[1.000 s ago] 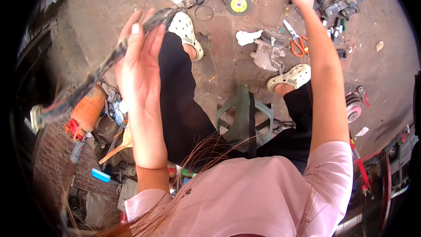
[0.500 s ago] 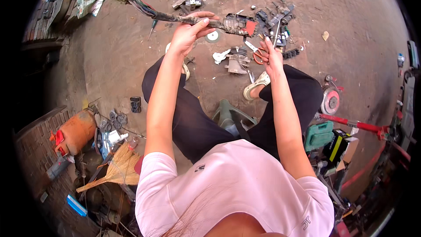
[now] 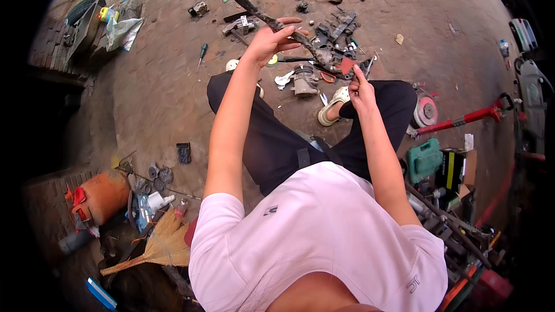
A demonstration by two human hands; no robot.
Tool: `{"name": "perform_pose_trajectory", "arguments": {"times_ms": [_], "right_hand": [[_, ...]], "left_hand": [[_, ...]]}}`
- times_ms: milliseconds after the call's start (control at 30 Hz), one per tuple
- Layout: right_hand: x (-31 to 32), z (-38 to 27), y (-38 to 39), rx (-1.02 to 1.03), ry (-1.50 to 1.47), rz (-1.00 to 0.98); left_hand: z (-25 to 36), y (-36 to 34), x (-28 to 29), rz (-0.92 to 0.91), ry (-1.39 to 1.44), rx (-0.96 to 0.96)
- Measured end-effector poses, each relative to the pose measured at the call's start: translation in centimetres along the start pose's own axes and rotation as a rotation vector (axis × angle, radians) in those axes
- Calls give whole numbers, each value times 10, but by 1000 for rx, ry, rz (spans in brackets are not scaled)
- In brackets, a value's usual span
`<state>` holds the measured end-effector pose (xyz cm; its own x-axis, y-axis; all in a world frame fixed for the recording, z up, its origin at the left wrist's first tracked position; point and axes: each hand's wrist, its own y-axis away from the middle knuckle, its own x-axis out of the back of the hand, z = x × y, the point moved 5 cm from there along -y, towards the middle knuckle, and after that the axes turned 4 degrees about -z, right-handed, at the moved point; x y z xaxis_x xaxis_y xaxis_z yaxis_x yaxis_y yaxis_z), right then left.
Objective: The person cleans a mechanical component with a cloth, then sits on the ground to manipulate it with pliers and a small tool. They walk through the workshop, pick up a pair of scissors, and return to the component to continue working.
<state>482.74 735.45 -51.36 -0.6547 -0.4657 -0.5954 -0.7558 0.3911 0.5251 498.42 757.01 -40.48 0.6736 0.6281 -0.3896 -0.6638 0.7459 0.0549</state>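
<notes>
A long, dirty wiring harness slants across in front of me, its coloured wires and pale plug at the upper left. My left hand is closed around its middle, some fingers stretched out past it. At the lower right end sits a connector with a red face. My right hand is closed beside that connector, fingertips against the red face. A thin metal tool shows just beyond these fingers and appears to be in their grip; its exact kind is unclear.
Beyond the harness, dark plastic parts litter the brick floor. A screwdriver lies left of them, a cylindrical metal part near my feet. An orange gas cylinder and straw broom are left; a green case and red jack right.
The harness has tilted, its connector end coming down and toward me on the right. My right hand has moved nearer, to the red face; the metal tool has dropped lower with it.
</notes>
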Motion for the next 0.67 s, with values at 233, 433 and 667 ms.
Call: {"name": "perform_pose_trajectory", "arguments": {"times_ms": [233,433,667], "right_hand": [[-17,28,4,147,-82,165],[-29,57,1,58,-61,192],[-16,74,-25,-32,41,58]], "left_hand": [[-122,21,13,552,176,-89],[-160,3,-38,218,590,156],[-178,-27,9,258,649,309]]}}
